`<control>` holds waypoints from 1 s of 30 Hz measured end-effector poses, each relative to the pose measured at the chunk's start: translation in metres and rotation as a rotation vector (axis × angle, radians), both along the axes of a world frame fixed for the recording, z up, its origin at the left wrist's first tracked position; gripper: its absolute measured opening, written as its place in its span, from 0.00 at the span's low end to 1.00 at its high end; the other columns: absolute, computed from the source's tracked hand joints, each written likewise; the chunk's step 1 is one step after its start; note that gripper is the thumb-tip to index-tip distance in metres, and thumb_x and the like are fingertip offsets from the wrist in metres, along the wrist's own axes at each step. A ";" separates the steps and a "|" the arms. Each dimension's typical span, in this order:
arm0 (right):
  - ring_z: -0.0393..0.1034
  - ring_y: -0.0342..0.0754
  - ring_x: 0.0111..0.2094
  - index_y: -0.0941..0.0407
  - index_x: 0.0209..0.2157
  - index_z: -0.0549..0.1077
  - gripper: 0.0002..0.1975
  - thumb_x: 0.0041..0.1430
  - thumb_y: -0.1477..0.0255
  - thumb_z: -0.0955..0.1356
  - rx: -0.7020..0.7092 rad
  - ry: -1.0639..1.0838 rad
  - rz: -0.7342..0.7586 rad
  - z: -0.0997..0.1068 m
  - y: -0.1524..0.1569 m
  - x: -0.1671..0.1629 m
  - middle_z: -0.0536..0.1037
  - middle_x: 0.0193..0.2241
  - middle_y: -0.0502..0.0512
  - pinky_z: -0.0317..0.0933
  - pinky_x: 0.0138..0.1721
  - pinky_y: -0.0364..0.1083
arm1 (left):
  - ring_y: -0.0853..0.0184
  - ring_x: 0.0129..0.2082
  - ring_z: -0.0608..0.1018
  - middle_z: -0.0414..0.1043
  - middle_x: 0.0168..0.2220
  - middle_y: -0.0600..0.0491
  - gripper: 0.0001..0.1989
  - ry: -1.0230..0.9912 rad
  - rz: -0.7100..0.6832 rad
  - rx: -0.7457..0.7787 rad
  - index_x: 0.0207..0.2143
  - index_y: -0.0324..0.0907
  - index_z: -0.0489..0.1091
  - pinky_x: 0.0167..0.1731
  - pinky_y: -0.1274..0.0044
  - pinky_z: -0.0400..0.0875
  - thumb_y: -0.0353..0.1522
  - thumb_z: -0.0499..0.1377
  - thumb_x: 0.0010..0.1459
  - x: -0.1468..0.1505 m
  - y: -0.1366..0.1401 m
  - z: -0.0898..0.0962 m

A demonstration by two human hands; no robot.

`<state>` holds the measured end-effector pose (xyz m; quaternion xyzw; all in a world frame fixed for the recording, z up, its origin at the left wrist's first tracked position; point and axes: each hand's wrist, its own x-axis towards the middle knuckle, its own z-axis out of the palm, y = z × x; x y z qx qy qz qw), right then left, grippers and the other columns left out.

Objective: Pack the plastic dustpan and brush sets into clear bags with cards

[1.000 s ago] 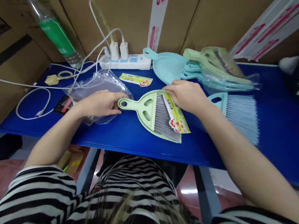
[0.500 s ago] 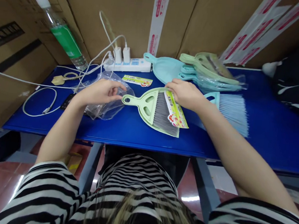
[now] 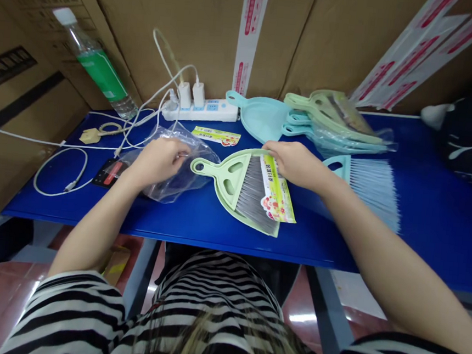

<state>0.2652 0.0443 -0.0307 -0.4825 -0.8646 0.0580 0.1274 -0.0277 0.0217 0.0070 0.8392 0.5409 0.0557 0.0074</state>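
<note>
A light green dustpan [image 3: 226,202] lies on the blue table with a matching brush [image 3: 255,192] nested in it, grey bristles to the right. A yellow-green printed card [image 3: 278,194] rests across the bristles. My right hand [image 3: 289,158] is closed on the dustpan's far right edge, beside the card's top; its fingertips are partly hidden. My left hand [image 3: 161,159] is left of the dustpan's handle, its fingers curled together on a clear plastic bag [image 3: 192,176]. The bag spreads under and around this hand.
Behind are a blue dustpan [image 3: 263,119], bagged dustpan sets [image 3: 339,125], a second card [image 3: 217,135] and a power strip [image 3: 212,110] with cables. A blue brush [image 3: 373,183] lies right. A bottle [image 3: 100,71] leans at the left against cardboard boxes [image 3: 193,8].
My left hand has moved slightly left from the dustpan's handle, and its fingers have closed on the plastic bag. My right hand stays at the dustpan's edge. The view has tilted slightly.
</note>
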 end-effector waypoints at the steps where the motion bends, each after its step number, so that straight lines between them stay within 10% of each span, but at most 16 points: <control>1: 0.70 0.51 0.30 0.56 0.34 0.72 0.13 0.53 0.82 0.59 -0.010 0.025 0.009 0.000 0.000 0.001 0.78 0.29 0.58 0.54 0.29 0.45 | 0.63 0.34 0.77 0.77 0.37 0.49 0.16 -0.018 -0.018 -0.008 0.39 0.42 0.76 0.39 0.72 0.71 0.28 0.51 0.54 0.001 0.000 0.000; 18: 0.68 0.48 0.26 0.55 0.31 0.70 0.11 0.55 0.78 0.58 -0.111 0.167 0.021 0.010 -0.006 -0.001 0.77 0.26 0.55 0.55 0.28 0.45 | 0.69 0.29 0.74 0.73 0.36 0.51 0.20 -0.344 -0.131 -0.072 0.54 0.39 0.63 0.36 0.75 0.71 0.34 0.48 0.62 0.017 -0.010 -0.003; 24: 0.66 0.49 0.25 0.54 0.30 0.71 0.12 0.57 0.76 0.57 -0.048 0.172 0.002 0.007 0.000 0.007 0.76 0.25 0.55 0.56 0.29 0.46 | 0.54 0.49 0.72 0.71 0.46 0.41 0.18 -0.024 0.239 0.236 0.50 0.38 0.67 0.48 0.65 0.67 0.31 0.44 0.62 -0.008 -0.001 0.011; 30: 0.66 0.51 0.26 0.54 0.30 0.69 0.13 0.57 0.75 0.55 -0.097 0.126 -0.010 0.010 0.003 0.010 0.76 0.27 0.57 0.57 0.30 0.48 | 0.57 0.36 0.77 0.76 0.32 0.47 0.19 0.093 0.330 -0.048 0.50 0.38 0.64 0.38 0.66 0.70 0.27 0.46 0.58 -0.017 0.007 0.013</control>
